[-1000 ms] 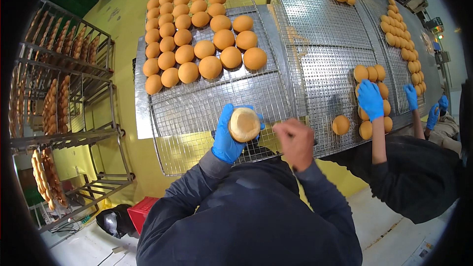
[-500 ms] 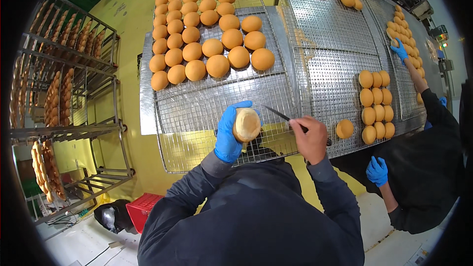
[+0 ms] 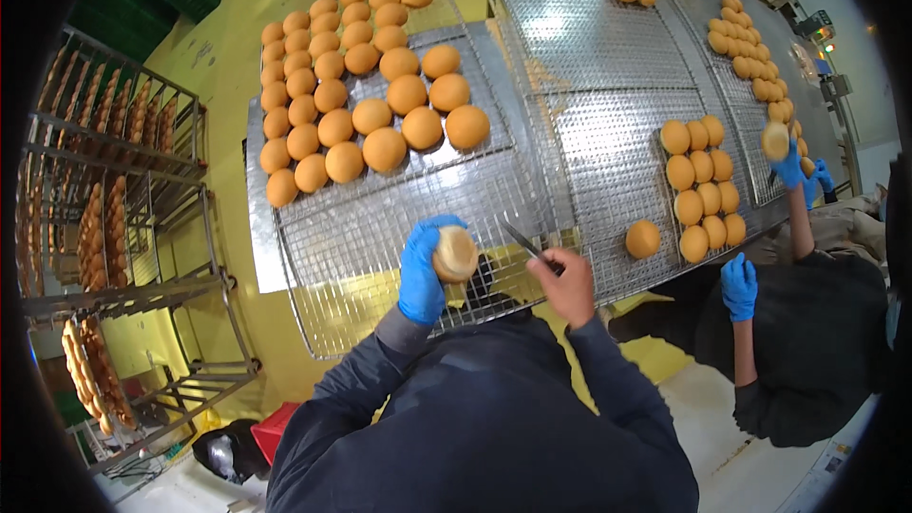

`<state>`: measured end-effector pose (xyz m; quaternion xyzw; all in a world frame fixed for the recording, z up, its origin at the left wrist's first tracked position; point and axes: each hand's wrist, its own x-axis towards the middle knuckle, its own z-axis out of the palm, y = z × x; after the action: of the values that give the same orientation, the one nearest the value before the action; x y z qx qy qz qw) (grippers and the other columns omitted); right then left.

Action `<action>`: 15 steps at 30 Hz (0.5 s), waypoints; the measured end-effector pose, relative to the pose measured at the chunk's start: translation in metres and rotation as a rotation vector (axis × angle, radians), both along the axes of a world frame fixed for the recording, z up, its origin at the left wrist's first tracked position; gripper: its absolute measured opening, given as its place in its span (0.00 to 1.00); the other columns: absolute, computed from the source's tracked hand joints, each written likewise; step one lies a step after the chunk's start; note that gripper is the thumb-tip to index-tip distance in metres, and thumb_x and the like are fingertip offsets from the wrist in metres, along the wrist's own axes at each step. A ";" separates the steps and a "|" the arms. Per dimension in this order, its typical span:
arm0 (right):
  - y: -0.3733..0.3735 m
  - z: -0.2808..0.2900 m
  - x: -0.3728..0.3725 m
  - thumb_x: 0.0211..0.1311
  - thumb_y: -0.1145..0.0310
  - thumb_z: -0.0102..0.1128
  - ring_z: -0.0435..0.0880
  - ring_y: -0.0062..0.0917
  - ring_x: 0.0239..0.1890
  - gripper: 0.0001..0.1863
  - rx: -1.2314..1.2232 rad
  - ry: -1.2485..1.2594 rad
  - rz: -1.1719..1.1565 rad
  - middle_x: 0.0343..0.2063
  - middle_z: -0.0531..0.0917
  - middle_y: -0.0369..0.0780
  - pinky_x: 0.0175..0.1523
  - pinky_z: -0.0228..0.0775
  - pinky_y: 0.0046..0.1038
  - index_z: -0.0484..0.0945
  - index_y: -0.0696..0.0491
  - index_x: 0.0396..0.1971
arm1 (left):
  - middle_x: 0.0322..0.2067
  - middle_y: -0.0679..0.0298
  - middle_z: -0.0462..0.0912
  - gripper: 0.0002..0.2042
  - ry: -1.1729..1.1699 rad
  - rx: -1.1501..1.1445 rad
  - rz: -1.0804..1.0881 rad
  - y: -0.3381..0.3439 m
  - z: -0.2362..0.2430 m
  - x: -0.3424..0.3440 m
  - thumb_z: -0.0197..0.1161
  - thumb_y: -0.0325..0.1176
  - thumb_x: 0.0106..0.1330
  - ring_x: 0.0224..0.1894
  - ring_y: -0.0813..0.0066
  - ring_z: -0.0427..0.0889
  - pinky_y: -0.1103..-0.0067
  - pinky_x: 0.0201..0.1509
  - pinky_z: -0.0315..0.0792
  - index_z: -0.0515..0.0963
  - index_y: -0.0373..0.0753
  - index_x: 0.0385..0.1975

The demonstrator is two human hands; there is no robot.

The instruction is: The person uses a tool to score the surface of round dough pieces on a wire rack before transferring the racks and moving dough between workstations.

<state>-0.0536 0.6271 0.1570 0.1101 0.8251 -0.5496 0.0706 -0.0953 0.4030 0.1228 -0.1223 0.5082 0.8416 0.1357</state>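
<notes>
My left hand (image 3: 419, 275), in a blue glove, grips a round bun (image 3: 456, 256) with its pale side turned up. Bare, my right hand (image 3: 569, 289) is closed around the handle of a small dark knife (image 3: 519, 237). The blade points up and left, a short way to the right of the bun and apart from it. Both hands are above the near end of a wire cooling rack (image 3: 328, 245). Rows of golden-brown buns (image 3: 384, 148) cover the rack's far part.
To the right, another wire rack (image 3: 608, 114) carries a block of buns (image 3: 701, 166) and a single bun (image 3: 643, 239). A co-worker's gloved hand (image 3: 788, 169) holds a bun at the far right. A wheeled rack (image 3: 109, 304) with baked goods stands left, a red crate (image 3: 273, 430) below.
The view has shifted, so the racks sit further left. The bun stays in my left hand and the knife in my right. At right, the co-worker has lifted a bun off the rack.
</notes>
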 end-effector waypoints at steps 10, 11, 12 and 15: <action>0.054 -0.062 -0.023 0.51 0.56 0.71 0.77 0.30 0.32 0.31 0.068 0.072 -0.450 0.30 0.77 0.40 0.38 0.70 0.32 0.69 0.53 0.52 | 0.62 0.50 0.70 0.21 0.512 -0.675 -0.569 0.069 -0.009 -0.056 0.55 0.36 0.72 0.66 0.56 0.67 0.69 0.71 0.57 0.68 0.37 0.62; 0.075 -0.050 -0.031 0.51 0.55 0.70 0.79 0.33 0.33 0.31 0.122 0.010 -0.448 0.32 0.78 0.41 0.40 0.71 0.35 0.69 0.53 0.51 | 0.64 0.48 0.66 0.24 0.589 -0.791 -0.488 0.074 -0.013 -0.084 0.60 0.38 0.68 0.68 0.52 0.64 0.65 0.72 0.56 0.68 0.39 0.63; 0.095 -0.038 -0.041 0.51 0.54 0.70 0.80 0.36 0.34 0.31 0.171 -0.048 -0.437 0.34 0.80 0.43 0.41 0.71 0.37 0.69 0.53 0.50 | 0.67 0.46 0.61 0.26 0.840 -1.054 -0.346 0.074 -0.022 -0.116 0.62 0.37 0.66 0.69 0.46 0.59 0.62 0.72 0.55 0.67 0.41 0.64; 0.141 -0.036 -0.051 0.52 0.53 0.68 0.82 0.42 0.42 0.30 0.489 -0.059 -0.367 0.39 0.82 0.46 0.46 0.72 0.42 0.70 0.53 0.51 | 0.68 0.45 0.57 0.30 0.923 -1.562 -0.342 0.072 -0.026 -0.189 0.62 0.43 0.64 0.73 0.47 0.50 0.54 0.73 0.48 0.64 0.47 0.67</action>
<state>-0.1051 0.7680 0.1208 0.2868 0.8969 -0.3347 -0.0345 -0.2840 0.4747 0.0969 0.2454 0.9466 0.1936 -0.0790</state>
